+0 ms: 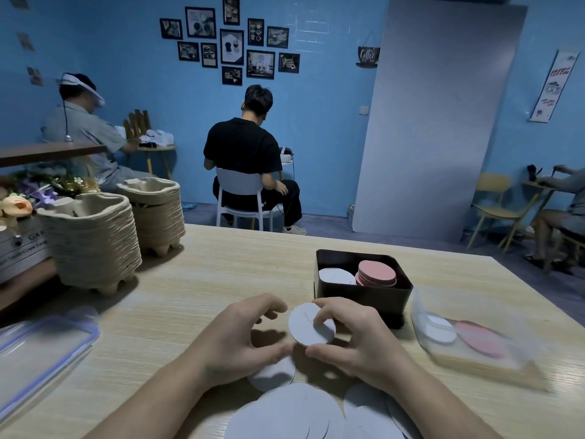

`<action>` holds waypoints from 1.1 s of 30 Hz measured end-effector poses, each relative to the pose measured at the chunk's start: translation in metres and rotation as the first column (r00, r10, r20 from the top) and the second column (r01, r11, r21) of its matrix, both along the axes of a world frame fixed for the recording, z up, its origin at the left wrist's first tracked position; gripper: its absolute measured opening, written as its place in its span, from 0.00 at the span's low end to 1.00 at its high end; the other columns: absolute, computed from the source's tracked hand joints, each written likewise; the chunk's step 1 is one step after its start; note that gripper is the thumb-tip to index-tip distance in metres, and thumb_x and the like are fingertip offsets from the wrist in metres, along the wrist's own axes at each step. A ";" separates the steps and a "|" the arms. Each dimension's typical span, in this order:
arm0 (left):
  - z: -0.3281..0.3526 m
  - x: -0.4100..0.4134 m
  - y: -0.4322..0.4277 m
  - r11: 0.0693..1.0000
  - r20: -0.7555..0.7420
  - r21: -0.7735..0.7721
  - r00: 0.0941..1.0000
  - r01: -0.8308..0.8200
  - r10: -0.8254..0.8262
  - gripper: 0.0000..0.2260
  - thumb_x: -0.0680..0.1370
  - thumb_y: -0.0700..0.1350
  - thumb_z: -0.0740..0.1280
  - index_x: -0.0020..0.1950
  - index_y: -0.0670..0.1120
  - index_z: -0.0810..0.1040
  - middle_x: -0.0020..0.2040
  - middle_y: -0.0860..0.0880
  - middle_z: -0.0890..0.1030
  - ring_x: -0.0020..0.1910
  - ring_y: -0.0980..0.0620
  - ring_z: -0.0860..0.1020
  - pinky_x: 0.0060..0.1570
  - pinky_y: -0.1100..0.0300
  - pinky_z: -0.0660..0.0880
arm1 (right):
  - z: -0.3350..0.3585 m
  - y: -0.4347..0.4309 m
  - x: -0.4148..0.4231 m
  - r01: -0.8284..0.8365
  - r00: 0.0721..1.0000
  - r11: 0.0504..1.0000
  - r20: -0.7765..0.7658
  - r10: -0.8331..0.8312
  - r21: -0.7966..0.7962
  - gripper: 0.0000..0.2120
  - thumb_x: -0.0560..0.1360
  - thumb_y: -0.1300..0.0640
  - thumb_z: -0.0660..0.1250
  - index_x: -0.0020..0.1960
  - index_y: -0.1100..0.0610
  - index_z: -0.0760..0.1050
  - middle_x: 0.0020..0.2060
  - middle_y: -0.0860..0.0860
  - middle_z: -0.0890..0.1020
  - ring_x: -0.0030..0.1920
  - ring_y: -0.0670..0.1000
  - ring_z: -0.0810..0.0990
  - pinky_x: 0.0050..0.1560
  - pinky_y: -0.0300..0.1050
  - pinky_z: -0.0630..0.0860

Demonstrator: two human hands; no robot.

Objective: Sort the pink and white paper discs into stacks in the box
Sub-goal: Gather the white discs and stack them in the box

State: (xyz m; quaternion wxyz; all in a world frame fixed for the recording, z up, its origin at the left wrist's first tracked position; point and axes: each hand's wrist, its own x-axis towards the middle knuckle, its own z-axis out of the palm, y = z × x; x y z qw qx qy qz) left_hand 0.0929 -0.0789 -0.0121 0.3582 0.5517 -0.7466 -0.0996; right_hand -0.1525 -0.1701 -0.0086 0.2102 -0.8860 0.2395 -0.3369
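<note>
My right hand (pixel 354 334) pinches a white paper disc (pixel 308 327) between thumb and fingers, lifted above the table in front of the black box (pixel 364 291). My left hand (pixel 243 334) hovers just left of that disc with curled fingers, its thumb tip near the disc's lower edge; whether it touches is unclear. Inside the box a stack of pink discs (pixel 376 273) stands on the right and white discs (pixel 336 276) lie on the left. Several loose white discs (pixel 291 413) lie on the table below my hands.
A clear plastic container (pixel 468 337) to the right holds a white and a pink disc. Its clear lid (pixel 41 353) lies at the left. Two stacks of pulp cup trays (pixel 91 242) stand at the back left. People sit beyond the table.
</note>
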 end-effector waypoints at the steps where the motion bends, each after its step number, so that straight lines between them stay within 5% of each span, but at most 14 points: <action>1: 0.000 0.005 0.001 0.998 0.023 0.060 1.000 -0.005 0.004 0.20 0.72 0.60 0.76 0.61 0.59 0.76 0.56 0.63 0.79 0.59 0.62 0.77 0.57 0.59 0.76 | 0.000 0.000 -0.001 0.007 1.000 1.000 0.006 -0.007 0.007 0.16 0.68 0.42 0.80 0.48 0.47 0.77 0.59 0.43 0.82 0.68 0.38 0.75 0.60 0.39 0.76; 4: 0.001 0.016 0.006 0.972 0.158 0.233 0.987 -0.003 -0.034 0.26 0.67 0.61 0.76 0.63 0.62 0.75 0.59 0.64 0.76 0.63 0.65 0.72 0.63 0.61 0.72 | 0.000 -0.002 -0.005 0.025 1.000 0.999 0.006 -0.025 0.026 0.16 0.68 0.42 0.80 0.48 0.47 0.78 0.58 0.41 0.82 0.68 0.39 0.75 0.59 0.41 0.77; 10: 0.007 0.022 0.008 0.926 0.156 0.369 0.977 0.078 -0.145 0.29 0.69 0.53 0.76 0.69 0.62 0.73 0.67 0.70 0.69 0.70 0.70 0.63 0.70 0.69 0.63 | 0.000 -0.003 -0.007 0.032 0.999 0.998 -0.016 -0.031 0.050 0.17 0.68 0.41 0.80 0.48 0.47 0.77 0.58 0.41 0.82 0.67 0.39 0.76 0.59 0.44 0.78; 19: -0.006 0.013 0.001 0.989 0.215 0.150 0.976 -0.004 -0.029 0.20 0.67 0.60 0.73 0.56 0.60 0.73 0.56 0.65 0.73 0.62 0.61 0.70 0.64 0.58 0.69 | -0.001 -0.003 -0.005 0.021 1.000 0.997 -0.021 -0.019 0.073 0.16 0.67 0.42 0.80 0.47 0.45 0.77 0.58 0.41 0.82 0.68 0.39 0.75 0.59 0.39 0.78; 26: -0.002 0.021 0.000 0.988 -0.009 -0.006 0.988 -0.157 0.157 0.21 0.68 0.58 0.74 0.57 0.58 0.74 0.54 0.63 0.77 0.58 0.60 0.75 0.54 0.59 0.77 | -0.004 -0.006 -0.006 0.072 0.995 0.997 -0.063 -0.072 0.002 0.17 0.67 0.39 0.78 0.47 0.44 0.75 0.57 0.38 0.81 0.65 0.39 0.77 0.61 0.44 0.76; 33: -0.001 0.001 -0.002 0.998 0.112 -0.009 0.991 -0.067 0.068 0.23 0.71 0.61 0.73 0.63 0.58 0.73 0.56 0.64 0.74 0.57 0.62 0.73 0.54 0.62 0.75 | -0.004 0.000 0.003 0.018 0.996 0.999 -0.085 -0.021 -0.038 0.23 0.69 0.39 0.78 0.59 0.46 0.77 0.59 0.37 0.79 0.63 0.38 0.76 0.60 0.39 0.76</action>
